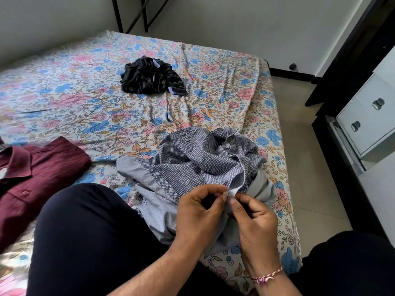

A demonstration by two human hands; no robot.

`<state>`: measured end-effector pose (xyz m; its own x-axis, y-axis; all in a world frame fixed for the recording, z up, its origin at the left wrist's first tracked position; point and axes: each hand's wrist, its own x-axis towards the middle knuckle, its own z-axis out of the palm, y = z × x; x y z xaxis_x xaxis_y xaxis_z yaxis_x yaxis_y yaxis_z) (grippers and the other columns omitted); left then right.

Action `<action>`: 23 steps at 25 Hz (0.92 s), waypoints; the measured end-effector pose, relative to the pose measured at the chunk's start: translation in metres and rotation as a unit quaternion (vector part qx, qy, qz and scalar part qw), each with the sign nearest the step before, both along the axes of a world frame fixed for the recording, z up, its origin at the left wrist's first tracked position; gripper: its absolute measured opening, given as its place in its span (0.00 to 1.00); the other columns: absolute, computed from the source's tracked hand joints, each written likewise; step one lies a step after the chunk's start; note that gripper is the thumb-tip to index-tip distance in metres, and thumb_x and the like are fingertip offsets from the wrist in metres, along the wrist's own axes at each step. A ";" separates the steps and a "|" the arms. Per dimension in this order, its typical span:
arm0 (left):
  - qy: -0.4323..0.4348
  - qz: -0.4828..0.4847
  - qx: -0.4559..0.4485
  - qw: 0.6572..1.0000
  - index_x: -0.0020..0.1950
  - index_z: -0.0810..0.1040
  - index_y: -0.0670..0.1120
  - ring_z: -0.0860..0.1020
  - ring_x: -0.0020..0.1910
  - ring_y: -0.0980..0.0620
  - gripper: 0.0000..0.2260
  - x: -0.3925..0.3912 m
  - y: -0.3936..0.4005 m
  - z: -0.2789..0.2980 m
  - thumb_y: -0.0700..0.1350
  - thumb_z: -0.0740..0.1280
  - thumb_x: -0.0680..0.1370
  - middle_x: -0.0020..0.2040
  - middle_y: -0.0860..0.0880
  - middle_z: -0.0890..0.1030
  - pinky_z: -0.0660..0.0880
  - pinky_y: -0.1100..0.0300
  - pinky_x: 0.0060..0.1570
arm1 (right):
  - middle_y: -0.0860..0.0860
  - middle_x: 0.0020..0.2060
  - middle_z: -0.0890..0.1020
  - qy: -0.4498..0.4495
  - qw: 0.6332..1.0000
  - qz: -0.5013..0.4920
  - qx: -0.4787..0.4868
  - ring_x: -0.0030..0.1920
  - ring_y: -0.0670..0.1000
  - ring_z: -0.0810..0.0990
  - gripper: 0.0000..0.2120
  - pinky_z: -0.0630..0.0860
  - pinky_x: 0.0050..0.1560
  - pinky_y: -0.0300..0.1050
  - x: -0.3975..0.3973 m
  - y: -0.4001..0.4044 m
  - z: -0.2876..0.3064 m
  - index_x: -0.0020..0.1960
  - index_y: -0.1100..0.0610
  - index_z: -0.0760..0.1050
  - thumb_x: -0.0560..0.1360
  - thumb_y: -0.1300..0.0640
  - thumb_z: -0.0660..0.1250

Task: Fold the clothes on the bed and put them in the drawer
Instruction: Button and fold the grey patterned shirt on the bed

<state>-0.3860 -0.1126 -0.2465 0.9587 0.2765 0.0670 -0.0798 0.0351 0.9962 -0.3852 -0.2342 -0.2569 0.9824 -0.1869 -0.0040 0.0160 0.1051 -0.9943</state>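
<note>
Nearest the camera, the person's left hand (198, 212) and right hand (254, 218) meet at the near edge of the grey checked shirt (205, 163); the fingers (222, 194) of both hands are curled and pinch a small spot on the shirt's edge, thumb tips almost touching; a pink thread bracelet (267, 275) circles the right wrist; a dark trouser leg (92, 238) lies just left of the shirt. The shirt itself sits crumpled on the bed (74, 92), near its right edge. Left of the grey shirt lies a maroon shirt (36, 178), laid flat with its collar showing; beyond the grey shirt, well apart, a dark striped garment (151, 76) sits bunched up. Right of the grey shirt, across a strip of floor, stands a white drawer unit (367, 116) with metal handles.
</note>
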 end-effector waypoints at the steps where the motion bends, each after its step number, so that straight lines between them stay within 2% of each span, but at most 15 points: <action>1: 0.006 0.003 0.001 1.000 0.48 0.87 0.50 0.86 0.44 0.51 0.09 0.002 0.000 -0.003 0.35 0.77 0.75 0.43 0.49 0.87 0.83 0.58 0.47 | 0.54 0.45 0.89 -0.002 1.000 0.005 -0.007 0.50 0.56 0.88 0.14 0.84 0.54 0.52 0.001 -0.002 -0.001 0.46 0.52 0.88 0.77 0.70 0.70; 3: 0.020 0.011 0.008 1.000 0.49 0.86 0.49 0.86 0.43 0.50 0.08 0.004 0.002 -0.007 0.36 0.78 0.75 0.42 0.49 0.87 0.83 0.54 0.47 | 0.54 0.45 0.89 -0.008 1.000 0.013 -0.018 0.49 0.56 0.88 0.19 0.84 0.54 0.52 0.002 -0.005 -0.003 0.45 0.50 0.88 0.78 0.72 0.67; 5: 0.027 0.008 0.020 0.999 0.48 0.87 0.49 0.86 0.43 0.51 0.07 0.004 0.003 -0.008 0.38 0.78 0.75 0.42 0.50 0.87 0.84 0.53 0.47 | 0.52 0.44 0.89 -0.015 0.999 0.017 -0.037 0.49 0.54 0.88 0.20 0.84 0.53 0.51 0.004 -0.006 -0.004 0.44 0.48 0.88 0.78 0.72 0.68; 8: 0.024 -0.006 0.029 0.999 0.47 0.87 0.49 0.85 0.41 0.56 0.07 0.006 0.003 -0.006 0.37 0.78 0.76 0.40 0.52 0.87 0.81 0.62 0.44 | 0.52 0.45 0.89 -0.019 0.999 0.026 -0.035 0.49 0.54 0.88 0.18 0.84 0.53 0.52 0.005 -0.007 -0.009 0.46 0.46 0.88 0.76 0.69 0.72; 13: 0.037 0.005 0.045 0.998 0.47 0.87 0.47 0.85 0.39 0.54 0.08 0.010 0.004 -0.007 0.35 0.75 0.77 0.39 0.50 0.87 0.81 0.63 0.42 | 0.54 0.45 0.88 -0.019 0.998 0.048 -0.025 0.48 0.57 0.88 0.07 0.83 0.54 0.58 0.014 -0.007 -0.014 0.48 0.54 0.87 0.73 0.65 0.75; 18: 0.050 -0.014 0.043 0.998 0.46 0.87 0.45 0.85 0.36 0.55 0.07 0.012 0.003 -0.003 0.33 0.75 0.76 0.38 0.48 0.87 0.81 0.65 0.40 | 0.57 0.45 0.88 -0.010 0.998 0.056 0.010 0.49 0.59 0.87 0.06 0.83 0.52 0.54 0.018 -0.010 -0.018 0.49 0.57 0.87 0.74 0.65 0.75; 21: 0.081 -0.023 0.012 0.996 0.46 0.87 0.46 0.86 0.38 0.50 0.04 0.014 0.005 -0.007 0.37 0.77 0.76 0.38 0.47 0.87 0.83 0.58 0.41 | 0.55 0.44 0.88 -0.023 0.998 0.057 -0.028 0.48 0.58 0.88 0.06 0.84 0.52 0.57 0.020 -0.013 -0.020 0.49 0.57 0.86 0.73 0.64 0.76; 23: 0.101 -0.027 0.000 0.995 0.45 0.87 0.46 0.86 0.38 0.49 0.03 0.013 0.006 -0.008 0.38 0.77 0.76 0.38 0.47 0.87 0.82 0.59 0.39 | 0.54 0.43 0.88 -0.033 0.996 0.057 -0.058 0.46 0.56 0.88 0.06 0.85 0.49 0.58 0.021 -0.015 -0.020 0.48 0.56 0.86 0.73 0.63 0.76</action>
